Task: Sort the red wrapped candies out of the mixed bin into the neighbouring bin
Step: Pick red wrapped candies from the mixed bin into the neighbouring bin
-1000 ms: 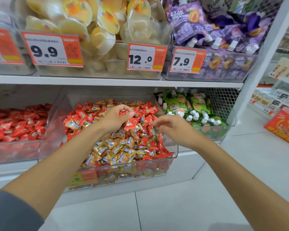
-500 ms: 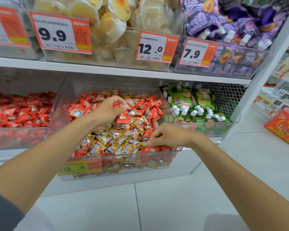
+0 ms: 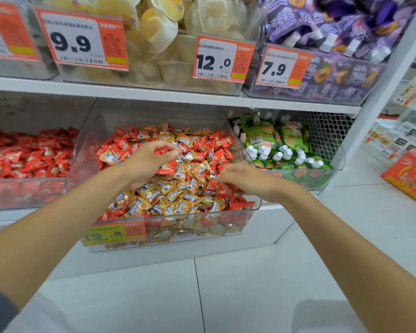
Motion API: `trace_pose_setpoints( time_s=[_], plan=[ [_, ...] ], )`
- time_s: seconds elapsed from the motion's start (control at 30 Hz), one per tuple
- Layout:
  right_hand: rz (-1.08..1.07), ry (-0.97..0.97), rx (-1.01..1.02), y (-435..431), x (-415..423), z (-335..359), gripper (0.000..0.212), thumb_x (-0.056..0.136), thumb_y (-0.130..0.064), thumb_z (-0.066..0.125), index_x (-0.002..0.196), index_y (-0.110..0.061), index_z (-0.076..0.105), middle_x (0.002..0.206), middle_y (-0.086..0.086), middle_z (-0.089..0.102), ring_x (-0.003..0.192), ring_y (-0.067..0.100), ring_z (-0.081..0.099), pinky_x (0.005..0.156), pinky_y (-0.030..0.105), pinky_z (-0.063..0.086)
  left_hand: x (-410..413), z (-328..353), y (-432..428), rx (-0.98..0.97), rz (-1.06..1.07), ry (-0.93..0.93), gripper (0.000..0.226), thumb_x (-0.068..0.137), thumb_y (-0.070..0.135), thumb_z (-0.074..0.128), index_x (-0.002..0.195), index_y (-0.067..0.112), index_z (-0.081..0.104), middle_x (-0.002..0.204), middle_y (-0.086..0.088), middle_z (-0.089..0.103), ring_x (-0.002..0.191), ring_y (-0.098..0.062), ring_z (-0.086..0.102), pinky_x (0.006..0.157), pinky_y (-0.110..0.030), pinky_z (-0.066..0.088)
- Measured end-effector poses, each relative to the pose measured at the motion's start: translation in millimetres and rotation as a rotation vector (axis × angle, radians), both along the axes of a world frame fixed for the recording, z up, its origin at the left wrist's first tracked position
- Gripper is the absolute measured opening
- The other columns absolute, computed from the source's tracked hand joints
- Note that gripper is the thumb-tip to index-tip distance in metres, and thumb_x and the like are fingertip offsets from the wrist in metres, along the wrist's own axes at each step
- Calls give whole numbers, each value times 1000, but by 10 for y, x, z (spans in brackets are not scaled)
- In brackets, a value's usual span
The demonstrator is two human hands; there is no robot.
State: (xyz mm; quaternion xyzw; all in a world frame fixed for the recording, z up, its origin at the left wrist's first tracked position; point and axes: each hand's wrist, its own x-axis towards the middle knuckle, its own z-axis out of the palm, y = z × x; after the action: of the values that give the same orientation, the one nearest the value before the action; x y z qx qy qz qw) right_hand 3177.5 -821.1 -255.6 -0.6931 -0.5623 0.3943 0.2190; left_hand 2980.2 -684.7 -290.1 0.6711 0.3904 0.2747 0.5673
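A clear mixed bin (image 3: 255, 207) on the lower shelf holds several red wrapped candies (image 3: 220, 156) and gold wrapped candies (image 3: 168, 195). My left hand (image 3: 144, 164) hovers over the middle of the pile, its fingers curled round a few red candies (image 3: 162, 151). My right hand (image 3: 243, 179) reaches into the front right of the pile, fingers and thumb closing on a red candy (image 3: 228, 188). The neighbouring bin (image 3: 22, 188) to the left holds only red candies (image 3: 27, 155).
A bin of green pouches (image 3: 281, 140) stands to the right of the mixed bin. The shelf above (image 3: 154, 92) carries bins of jelly cups and purple pouches with price tags. A white post (image 3: 380, 92) ends the shelf; a red box (image 3: 408, 179) lies on the floor.
My right hand dropped from above the pile to its front right corner and dug its fingers among the red candies. My left hand stayed over the middle, still holding red candies.
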Motion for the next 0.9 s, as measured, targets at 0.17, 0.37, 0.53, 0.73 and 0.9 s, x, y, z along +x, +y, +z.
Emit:
trace_pose_setpoints(
  time_s=[0.17,0.37,0.53,0.73,0.9],
  plan=[
    [270,-171,-232,-109,121,41,19,87,-16,71,100,-19,58,85,-6,50,72,9,46,61,22,36,0,53,-64,-161,22,-85,19,98,24,52,100,13,68,127,-7,57,97,-18,63,52,-19,53],
    [144,-13,-78,-90,129,-102,14,95,-7,57,96,-20,64,97,11,60,83,15,55,78,34,49,22,96,-107,-521,63,-227,32,100,31,46,112,5,60,107,-18,60,85,-21,68,53,-19,54],
    [-160,204,180,-34,107,53,31,95,5,35,81,-9,58,75,11,51,60,19,54,59,30,50,54,166,-141,-615,-5,-252,45,74,25,74,115,10,61,93,-14,64,82,-16,60,52,-16,51],
    [-340,202,366,-89,265,162,31,84,-3,48,56,-15,53,59,5,38,49,13,30,46,26,24,281,134,-304,-204,-212,33,21,87,14,69,108,17,67,86,-4,62,55,-6,53,47,-18,42],
    [-413,171,407,-184,452,110,31,87,-9,56,57,-14,50,64,9,36,47,13,27,43,23,23,742,24,-520,245,-414,237,36,72,35,83,104,25,68,112,12,60,104,-9,57,88,-26,44]
  ],
)
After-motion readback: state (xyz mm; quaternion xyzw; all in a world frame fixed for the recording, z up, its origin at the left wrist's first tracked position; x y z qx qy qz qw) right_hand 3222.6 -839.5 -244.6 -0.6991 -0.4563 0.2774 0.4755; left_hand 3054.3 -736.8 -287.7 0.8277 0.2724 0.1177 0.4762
